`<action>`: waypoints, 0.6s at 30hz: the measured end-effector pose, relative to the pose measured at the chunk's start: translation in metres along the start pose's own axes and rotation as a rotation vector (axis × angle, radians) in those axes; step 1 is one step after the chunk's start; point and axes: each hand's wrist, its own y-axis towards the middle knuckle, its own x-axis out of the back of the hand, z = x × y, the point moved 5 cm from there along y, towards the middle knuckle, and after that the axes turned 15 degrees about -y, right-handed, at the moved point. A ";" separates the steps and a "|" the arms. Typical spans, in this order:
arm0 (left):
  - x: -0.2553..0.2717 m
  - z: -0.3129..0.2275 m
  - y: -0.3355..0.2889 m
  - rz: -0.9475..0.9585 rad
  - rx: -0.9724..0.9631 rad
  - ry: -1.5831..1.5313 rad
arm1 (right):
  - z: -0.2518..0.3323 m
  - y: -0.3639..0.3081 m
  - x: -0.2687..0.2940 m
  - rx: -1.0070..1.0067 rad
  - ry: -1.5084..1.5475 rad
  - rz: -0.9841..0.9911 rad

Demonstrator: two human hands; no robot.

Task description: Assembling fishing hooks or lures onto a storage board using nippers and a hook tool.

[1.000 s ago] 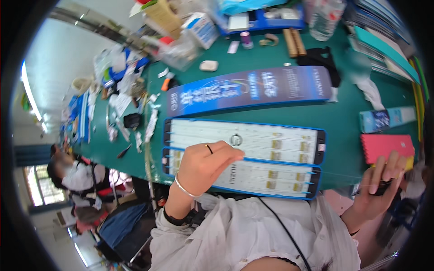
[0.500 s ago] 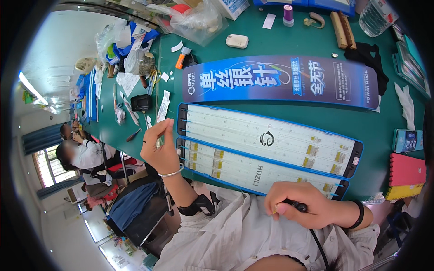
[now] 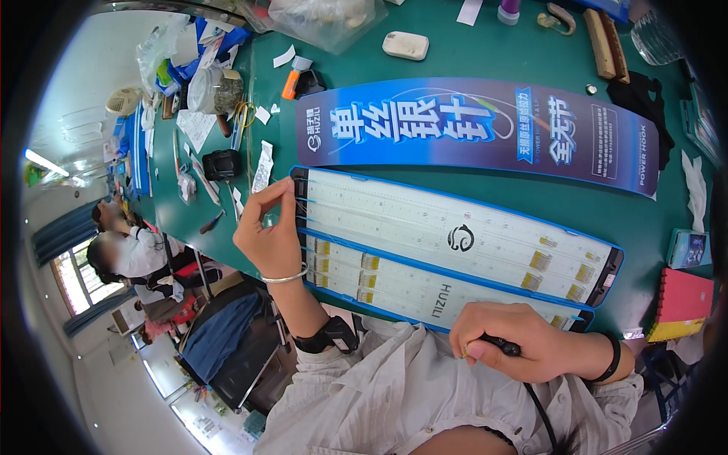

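A long, flat fishing-rig case [image 3: 409, 227] with blue edges and black ends lies open before me, its two white panels printed with ruler marks. Small yellowish bands of fine strands sit along the panels. Thumb and forefinger of my left hand [image 3: 269, 235] pinch together by the upper panel's left end; whatever is between them is too fine to make out. My right hand [image 3: 508, 341], close to my shirt, wraps round a small black corded tool [image 3: 509, 348], with a tiny yellowish bit at the fingertips. Its black cord [image 3: 540, 417] hangs down.
A blue-purple printed sleeve [image 3: 478, 136] lies just beyond the case. Farther off are a white block [image 3: 405, 45], an orange-capped tube [image 3: 296, 78] and wooden strips [image 3: 599, 44]. Red and yellow notebooks [image 3: 682, 299] lie at right. A jar [image 3: 216, 91] and clutter stand at left.
The view has shifted a little, moving the case and sleeve slightly in the picture. My left fingertips are now nearer the upper panel's end. The right hand keeps its grip.
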 end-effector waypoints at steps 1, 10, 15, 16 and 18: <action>-0.002 -0.001 0.001 0.002 0.004 0.000 | -0.001 0.000 0.000 -0.004 0.002 0.001; -0.006 0.000 0.002 -0.024 0.047 -0.084 | -0.001 0.001 0.003 0.029 -0.011 -0.038; -0.005 -0.001 0.001 -0.012 0.020 -0.044 | -0.001 0.000 0.002 0.022 -0.014 -0.025; -0.005 -0.001 0.001 -0.012 0.020 -0.045 | -0.001 0.000 0.001 0.023 -0.014 -0.025; -0.005 -0.001 0.000 -0.004 0.027 -0.048 | -0.001 0.000 0.001 0.034 -0.021 -0.029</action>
